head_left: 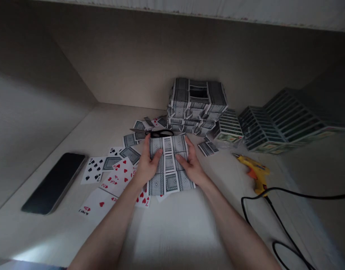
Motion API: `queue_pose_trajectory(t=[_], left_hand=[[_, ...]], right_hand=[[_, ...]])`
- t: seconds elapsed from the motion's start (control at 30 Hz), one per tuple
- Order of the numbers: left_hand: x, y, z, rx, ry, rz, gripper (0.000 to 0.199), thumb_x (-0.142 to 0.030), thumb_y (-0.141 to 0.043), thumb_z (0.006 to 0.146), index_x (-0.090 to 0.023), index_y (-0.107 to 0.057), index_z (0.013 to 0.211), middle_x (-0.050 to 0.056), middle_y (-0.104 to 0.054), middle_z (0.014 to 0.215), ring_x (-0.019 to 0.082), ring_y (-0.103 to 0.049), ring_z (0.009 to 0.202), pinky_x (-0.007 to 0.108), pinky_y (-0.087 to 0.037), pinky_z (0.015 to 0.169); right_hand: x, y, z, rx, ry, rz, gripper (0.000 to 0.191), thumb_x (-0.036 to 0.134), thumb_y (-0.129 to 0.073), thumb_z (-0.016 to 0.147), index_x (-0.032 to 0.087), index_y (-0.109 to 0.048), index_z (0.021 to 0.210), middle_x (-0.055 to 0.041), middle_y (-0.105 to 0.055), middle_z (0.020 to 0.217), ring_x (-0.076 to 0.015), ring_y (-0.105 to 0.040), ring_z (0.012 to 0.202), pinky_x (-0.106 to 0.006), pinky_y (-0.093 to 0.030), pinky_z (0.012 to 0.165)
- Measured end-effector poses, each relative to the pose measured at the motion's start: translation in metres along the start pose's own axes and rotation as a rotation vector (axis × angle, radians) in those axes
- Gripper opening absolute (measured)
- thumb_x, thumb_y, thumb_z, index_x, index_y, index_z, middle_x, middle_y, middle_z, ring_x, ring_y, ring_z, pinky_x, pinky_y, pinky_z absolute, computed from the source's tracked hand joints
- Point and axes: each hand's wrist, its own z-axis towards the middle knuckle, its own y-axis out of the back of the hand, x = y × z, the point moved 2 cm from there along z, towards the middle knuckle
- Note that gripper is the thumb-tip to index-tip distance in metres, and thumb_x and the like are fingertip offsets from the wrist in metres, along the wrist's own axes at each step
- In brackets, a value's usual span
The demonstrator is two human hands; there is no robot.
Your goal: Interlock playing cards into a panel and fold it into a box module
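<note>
A flat panel of joined playing cards (pixel 170 163), patterned backs up, is held between my two hands in the middle of the view. My left hand (pixel 148 162) grips its left edge with the thumb on top. On the right edge, my right hand (pixel 191 163) holds it the same way. Black-handled scissors (pixel 161 133) lie just beyond the panel's far edge. Behind them stands a box-like structure made of cards (pixel 199 105), with an opening in its top. Loose playing cards (pixel 116 176) are spread to the left, some face up, some face down.
A dark phone (pixel 54 183) lies at the far left. On the right are a yellow glue gun (pixel 255 172) and its black cable (pixel 290 193). Stacked card packs (pixel 273 127) stand at the back right, and small card pieces (pixel 208 146) lie near the structure.
</note>
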Motion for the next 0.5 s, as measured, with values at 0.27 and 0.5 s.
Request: queue_pose_trajectory(t=[0.27, 0.5], left_hand=[[-0.0001, 0.0002, -0.0003, 0.016, -0.03, 0.041, 0.069, -0.037, -0.051, 0.085, -0.022, -0.017, 0.143, 0.011, -0.027, 0.148, 0.023, -0.024, 0.136, 0.041, -0.015, 0.113], [0.0053, -0.0021, -0.0007, -0.022, -0.042, 0.026, 0.07, -0.036, -0.052, 0.085, -0.023, -0.016, 0.143, 0.011, -0.028, 0.148, 0.022, -0.026, 0.136, 0.042, -0.016, 0.113]], right_hand=[[0.0013, 0.0012, 0.0005, 0.015, -0.009, 0.012, 0.071, 0.042, -0.057, 0.081, 0.027, -0.021, 0.14, -0.0035, -0.034, 0.145, -0.0157, -0.027, 0.136, -0.037, -0.021, 0.113], [0.0024, -0.0012, -0.0008, -0.028, 0.005, 0.004, 0.071, 0.041, -0.056, 0.081, 0.026, -0.021, 0.141, -0.0051, -0.029, 0.147, -0.0184, -0.032, 0.133, -0.039, -0.024, 0.112]])
